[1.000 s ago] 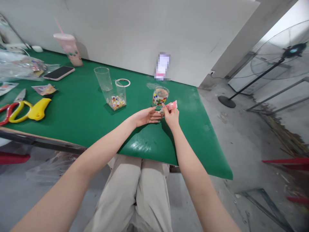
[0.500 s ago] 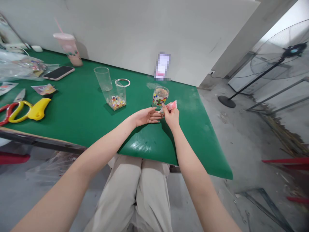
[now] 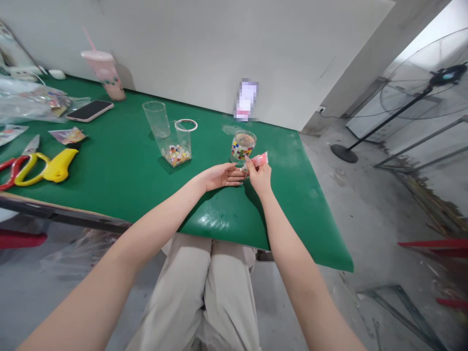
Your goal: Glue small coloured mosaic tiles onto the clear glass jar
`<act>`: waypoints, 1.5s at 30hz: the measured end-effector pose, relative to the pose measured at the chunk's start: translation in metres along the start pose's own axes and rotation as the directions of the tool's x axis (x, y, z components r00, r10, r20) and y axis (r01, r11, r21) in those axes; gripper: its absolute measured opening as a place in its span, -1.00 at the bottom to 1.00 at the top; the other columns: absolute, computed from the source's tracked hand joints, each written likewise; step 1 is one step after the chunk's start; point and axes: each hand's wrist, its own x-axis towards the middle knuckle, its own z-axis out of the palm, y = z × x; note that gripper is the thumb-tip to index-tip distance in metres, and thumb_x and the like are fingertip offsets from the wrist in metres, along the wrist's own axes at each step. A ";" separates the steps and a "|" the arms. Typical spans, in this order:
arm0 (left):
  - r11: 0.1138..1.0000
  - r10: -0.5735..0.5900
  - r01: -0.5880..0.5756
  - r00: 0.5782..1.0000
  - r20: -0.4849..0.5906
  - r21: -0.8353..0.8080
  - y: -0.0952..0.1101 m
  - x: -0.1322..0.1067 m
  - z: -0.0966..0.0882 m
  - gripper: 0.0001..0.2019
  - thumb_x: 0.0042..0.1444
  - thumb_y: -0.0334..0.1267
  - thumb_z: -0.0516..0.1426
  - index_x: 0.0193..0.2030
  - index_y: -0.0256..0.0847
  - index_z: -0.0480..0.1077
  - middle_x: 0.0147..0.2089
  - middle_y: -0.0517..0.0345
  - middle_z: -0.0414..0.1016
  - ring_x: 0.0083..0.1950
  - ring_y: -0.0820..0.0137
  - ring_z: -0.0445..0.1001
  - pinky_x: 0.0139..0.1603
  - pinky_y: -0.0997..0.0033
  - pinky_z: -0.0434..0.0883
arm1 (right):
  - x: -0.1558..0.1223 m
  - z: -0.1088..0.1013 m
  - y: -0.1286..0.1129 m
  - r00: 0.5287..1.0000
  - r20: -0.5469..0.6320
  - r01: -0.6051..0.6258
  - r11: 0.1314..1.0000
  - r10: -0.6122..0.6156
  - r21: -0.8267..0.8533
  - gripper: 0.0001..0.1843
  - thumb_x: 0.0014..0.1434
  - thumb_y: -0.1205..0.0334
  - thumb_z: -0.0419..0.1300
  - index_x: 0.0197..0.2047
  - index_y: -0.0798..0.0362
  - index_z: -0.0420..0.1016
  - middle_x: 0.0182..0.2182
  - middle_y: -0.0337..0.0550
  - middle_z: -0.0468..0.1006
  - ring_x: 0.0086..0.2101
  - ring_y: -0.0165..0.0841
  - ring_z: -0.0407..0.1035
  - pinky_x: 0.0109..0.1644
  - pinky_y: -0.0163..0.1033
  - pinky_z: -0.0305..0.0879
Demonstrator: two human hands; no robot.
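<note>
Both my hands meet over the green table (image 3: 120, 170) just in front of a small glass (image 3: 243, 145) covered with coloured mosaic tiles. My right hand (image 3: 259, 176) pinches a small pink tube (image 3: 261, 159), tip pointing left. My left hand (image 3: 221, 176) lies palm up beside it, fingers loosely curled, their tips close to the tube's tip; whether they hold a small piece I cannot make out. A clear square container (image 3: 175, 144) with loose coloured tiles in its bottom stands to the left, an empty clear cup (image 3: 156, 118) behind it.
A white ring (image 3: 186, 125) lies behind the container. Further left are yellow-handled scissors (image 3: 47, 167), red handles (image 3: 8, 171), a phone (image 3: 89, 110), a pink tumbler with straw (image 3: 106, 74) and plastic bags (image 3: 32, 102). A floor fan (image 3: 420, 92) stands right of the table.
</note>
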 end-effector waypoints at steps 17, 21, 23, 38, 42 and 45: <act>1.000 -0.010 0.010 0.999 0.030 0.016 0.000 0.001 -0.003 -0.66 0.28 -0.30 -0.08 -0.28 -0.33 0.50 -0.25 -0.02 0.62 -0.22 0.42 0.57 -0.01 0.43 0.45 | -0.001 0.000 0.003 1.000 0.015 -0.018 1.000 0.018 0.010 -0.59 0.15 -0.05 0.13 -0.57 0.04 0.24 -0.64 -0.27 0.37 -0.56 -0.44 0.27 -0.42 -0.32 0.19; 1.000 -0.007 0.006 0.999 0.046 0.006 -0.001 0.003 -0.005 -0.69 0.26 -0.29 -0.05 -0.28 -0.33 0.51 -0.24 -0.04 0.62 -0.23 0.42 0.57 0.01 0.41 0.44 | -0.001 0.001 0.001 1.000 0.010 -0.014 1.000 0.014 -0.003 -0.57 0.14 -0.07 0.13 -0.59 0.04 0.24 -0.68 -0.28 0.34 -0.59 -0.44 0.24 -0.45 -0.31 0.17; 1.000 -0.006 0.006 0.999 0.046 0.011 -0.001 0.003 -0.005 -0.71 0.25 -0.29 -0.02 -0.28 -0.33 0.51 -0.24 -0.04 0.62 -0.22 0.41 0.57 0.02 0.40 0.44 | -0.001 0.001 0.002 1.000 0.006 -0.020 1.000 0.020 -0.002 -0.58 0.14 -0.07 0.13 -0.58 0.04 0.26 -0.68 -0.29 0.34 -0.59 -0.44 0.24 -0.47 -0.31 0.16; 0.990 0.078 -0.084 0.996 0.050 0.110 -0.004 0.002 -0.004 -0.84 0.16 -0.31 0.15 -0.21 -0.33 0.53 -0.06 -0.13 0.60 -0.09 0.35 0.58 0.17 0.27 0.34 | -0.003 -0.002 -0.005 0.999 0.027 0.029 0.998 -0.027 -0.057 -0.65 0.17 0.01 0.11 -0.56 0.01 0.25 -0.63 -0.21 0.40 -0.54 -0.38 0.31 -0.38 -0.27 0.23; 0.984 0.123 -0.128 0.991 0.047 0.127 -0.006 0.000 -0.004 -0.86 0.11 -0.35 0.21 -0.19 -0.32 0.53 -0.10 -0.11 0.61 -0.12 0.37 0.58 0.15 0.26 0.35 | -0.004 -0.001 -0.004 0.999 0.038 0.041 0.997 -0.039 -0.062 -0.67 0.19 0.03 0.10 -0.53 0.03 0.28 -0.59 -0.17 0.43 -0.51 -0.36 0.33 -0.36 -0.26 0.24; 0.981 0.140 -0.142 0.990 0.025 0.131 -0.007 -0.001 -0.003 -0.87 0.11 -0.36 0.20 -0.21 -0.33 0.54 -0.14 -0.09 0.62 -0.16 0.39 0.58 0.13 0.26 0.36 | -0.004 0.000 -0.001 0.998 0.046 0.055 0.996 -0.052 -0.071 -0.70 0.20 0.06 0.09 -0.49 0.04 0.31 -0.57 -0.17 0.44 -0.49 -0.35 0.33 -0.34 -0.25 0.24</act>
